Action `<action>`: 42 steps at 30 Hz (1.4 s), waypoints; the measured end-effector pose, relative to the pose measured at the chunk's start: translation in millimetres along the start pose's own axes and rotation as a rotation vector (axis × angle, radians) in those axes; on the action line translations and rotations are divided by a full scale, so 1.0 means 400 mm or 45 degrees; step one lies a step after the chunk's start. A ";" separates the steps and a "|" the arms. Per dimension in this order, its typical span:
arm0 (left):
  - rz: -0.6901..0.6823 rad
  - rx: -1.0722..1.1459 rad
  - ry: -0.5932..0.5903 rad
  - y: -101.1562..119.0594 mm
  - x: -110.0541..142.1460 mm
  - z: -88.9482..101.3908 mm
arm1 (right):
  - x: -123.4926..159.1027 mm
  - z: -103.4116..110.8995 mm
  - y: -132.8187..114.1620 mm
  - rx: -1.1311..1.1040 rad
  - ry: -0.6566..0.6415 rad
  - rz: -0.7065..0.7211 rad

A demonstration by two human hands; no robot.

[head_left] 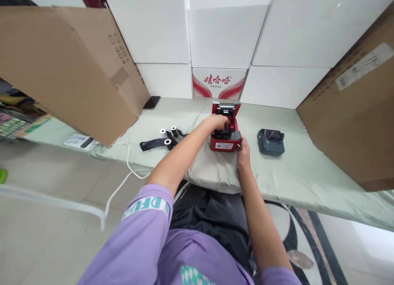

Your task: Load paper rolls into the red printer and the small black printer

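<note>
A small red and black printer stands on the cloth-covered table with its lid raised. My left hand reaches in over the opened top, its fingers curled down inside. What those fingers hold, if anything, is hidden. Against the printer's right side, my right hand grips the lower corner. Left of my forearm lie several dark rolls with white hollow ends, and a black strip trails from them. To the right sits a dark grey, boxy device, apart from both hands.
White boxes are stacked along the back, one with red print. Large cardboard boxes flank the table at left and right. A phone, a white device and a white cable are on the left.
</note>
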State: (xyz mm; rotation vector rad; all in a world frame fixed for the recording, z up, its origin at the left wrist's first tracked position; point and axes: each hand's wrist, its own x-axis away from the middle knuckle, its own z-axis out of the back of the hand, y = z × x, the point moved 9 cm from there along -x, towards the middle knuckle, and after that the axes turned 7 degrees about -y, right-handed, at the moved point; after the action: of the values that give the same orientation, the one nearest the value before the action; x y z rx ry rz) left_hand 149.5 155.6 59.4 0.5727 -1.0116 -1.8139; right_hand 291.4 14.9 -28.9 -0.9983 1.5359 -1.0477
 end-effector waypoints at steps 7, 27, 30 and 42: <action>0.041 0.431 0.053 -0.006 0.002 -0.017 | -0.001 0.005 0.005 0.018 0.006 0.010; 0.557 -0.325 0.542 -0.357 0.292 0.412 | 0.003 0.005 -0.004 0.015 0.024 -0.046; 0.723 -0.418 0.425 -0.379 0.308 0.400 | 0.002 0.006 -0.003 0.023 0.022 -0.032; 0.598 -0.810 0.074 -0.304 0.410 0.411 | 0.005 0.003 -0.013 0.063 0.027 -0.029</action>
State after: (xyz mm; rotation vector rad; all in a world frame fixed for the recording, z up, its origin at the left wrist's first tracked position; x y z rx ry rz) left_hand -106.3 98.3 55.5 -0.0098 -0.4285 -1.5586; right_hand 292.9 11.5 -24.7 -0.9754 1.5117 -1.1106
